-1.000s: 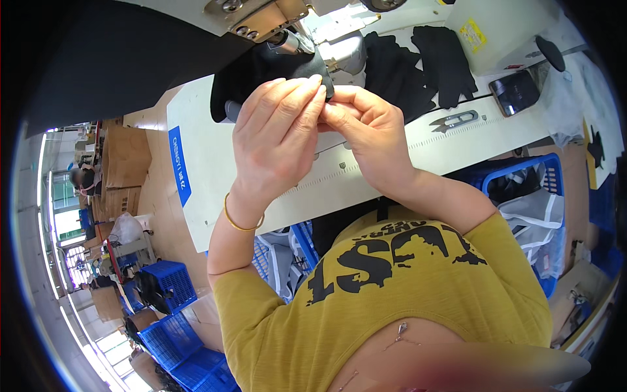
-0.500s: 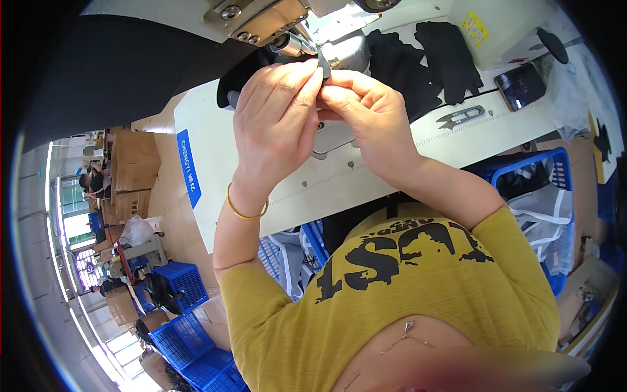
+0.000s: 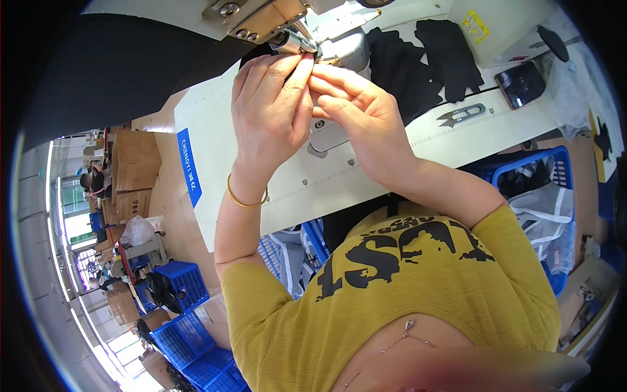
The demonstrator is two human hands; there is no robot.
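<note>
Both my hands are raised together beneath the head of a sewing machine [image 3: 287, 42]. My left hand [image 3: 271, 111] pinches a small piece of black fabric [image 3: 288, 76] close to the needle area, its fingertips right at the presser foot. From the other side my right hand [image 3: 366, 121] reaches in, fingers bent toward the left fingertips and thumb a little lower. Its fingertips meet the left hand and seem closed on the same fabric. Most of the piece is hidden behind my fingers.
Black glove-shaped pieces [image 3: 401, 72] lie on the white machine table [image 3: 228, 176], right of the machine. Thread snips [image 3: 462, 115] and a phone [image 3: 520, 85] rest farther right. A blue basket [image 3: 560, 163] stands below the table's right end; blue crates [image 3: 186, 287] are on the left floor.
Both hands have shifted slightly up and left, closer to the needle area. The dark piece that showed between the fingertips is now mostly covered. My right thumb has moved apart from the index finger.
</note>
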